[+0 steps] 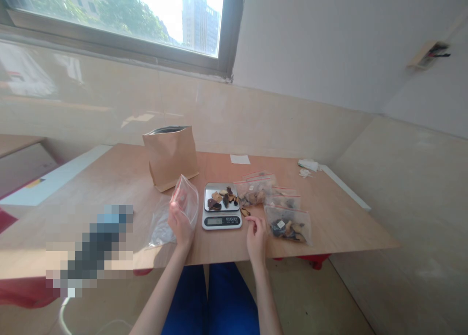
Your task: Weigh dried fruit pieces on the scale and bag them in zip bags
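My left hand (pixel 179 225) is closed on a clear zip bag (pixel 189 201), whose mouth gapes at the top. My right hand (pixel 257 230) is beside the scale's right edge, fingers curled together, with a dark-edged dried slice (pixel 245 211) at the fingertips. Between my hands stands a white kitchen scale (pixel 222 222) with a steel plate. Several dried pieces, brown and dark, which look like mushroom slices (pixel 225 199), lie on that plate. The scale's reading is too small to make out.
Several filled zip bags (pixel 288 225) lie to the right of the scale. A brown paper bag (pixel 171 154) stands open behind my left hand. Clear plastic bags (pixel 161 225) lie left of it. White paper (pixel 240 159) and crumpled tissue (pixel 309 165) are farther back.
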Demonstrator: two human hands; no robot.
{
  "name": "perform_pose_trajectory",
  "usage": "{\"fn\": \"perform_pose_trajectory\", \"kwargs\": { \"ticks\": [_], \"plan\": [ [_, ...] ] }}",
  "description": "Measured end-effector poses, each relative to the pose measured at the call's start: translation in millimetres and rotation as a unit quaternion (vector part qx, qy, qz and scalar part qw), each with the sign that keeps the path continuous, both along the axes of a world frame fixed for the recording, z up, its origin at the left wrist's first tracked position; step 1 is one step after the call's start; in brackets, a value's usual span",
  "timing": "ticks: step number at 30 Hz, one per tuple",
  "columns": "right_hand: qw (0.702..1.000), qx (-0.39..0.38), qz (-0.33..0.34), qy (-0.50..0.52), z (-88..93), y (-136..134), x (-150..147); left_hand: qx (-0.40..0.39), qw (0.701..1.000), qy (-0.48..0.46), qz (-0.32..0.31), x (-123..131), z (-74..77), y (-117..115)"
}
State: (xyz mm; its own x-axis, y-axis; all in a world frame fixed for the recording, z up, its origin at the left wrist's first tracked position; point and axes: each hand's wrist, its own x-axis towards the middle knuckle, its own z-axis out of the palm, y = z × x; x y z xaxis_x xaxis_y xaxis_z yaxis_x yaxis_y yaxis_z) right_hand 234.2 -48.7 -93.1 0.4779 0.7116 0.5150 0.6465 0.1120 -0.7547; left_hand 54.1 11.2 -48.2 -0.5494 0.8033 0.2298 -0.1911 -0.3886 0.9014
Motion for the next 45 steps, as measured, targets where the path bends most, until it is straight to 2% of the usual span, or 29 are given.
{"fn": "perform_pose_trajectory", "kwargs": {
  "ticks": [7, 16, 18, 24, 29, 31, 35, 39, 45],
  "plan": [
    [0.996, 0.04, -0.035, 0.078, 3.3, -0.3, -6.5, 0.002, 1.0, 0.0, -0.002, -0.6, 1.1, -0.9],
    [0.994, 0.023, -0.028, 0.106, 3.1, -0.1, -8.0, 0.021, 1.0, -0.01, -0.003, -2.2, -4.7, 1.2],
    [0.996, 0.02, -0.03, 0.076, 5.3, 0.9, -8.7, 0.022, 1.0, -0.013, -0.005, -2.2, -5.0, 1.7],
    [0.99, -0.046, -0.01, -0.132, 16.2, 25.7, -20.5, 0.017, 1.0, -0.012, -0.009, -1.7, -5.8, 2.4],
    [0.985, -0.075, -0.012, -0.157, 21.0, 44.5, -24.2, 0.011, 1.0, 0.002, -0.005, -1.8, -6.5, 2.8],
    [0.987, -0.064, -0.042, -0.145, 19.0, 40.4, -17.8, 0.01, 1.0, 0.003, -0.006, -1.9, -6.5, 3.0],
    [0.982, -0.034, -0.15, -0.114, 7.3, 18.1, 1.7, 0.003, 1.0, 0.016, -0.005, -2.1, -7.5, 3.6],
    [0.987, -0.032, -0.128, -0.095, -3.6, 2.0, 11.9, 0.003, 1.0, 0.017, -0.006, -2.2, -7.4, 3.0],
    [0.984, -0.05, -0.132, -0.107, -7.2, 2.3, 10.8, -0.015, 1.0, 0.005, 0.006, -2.4, -6.3, 2.5]
  ]
}}
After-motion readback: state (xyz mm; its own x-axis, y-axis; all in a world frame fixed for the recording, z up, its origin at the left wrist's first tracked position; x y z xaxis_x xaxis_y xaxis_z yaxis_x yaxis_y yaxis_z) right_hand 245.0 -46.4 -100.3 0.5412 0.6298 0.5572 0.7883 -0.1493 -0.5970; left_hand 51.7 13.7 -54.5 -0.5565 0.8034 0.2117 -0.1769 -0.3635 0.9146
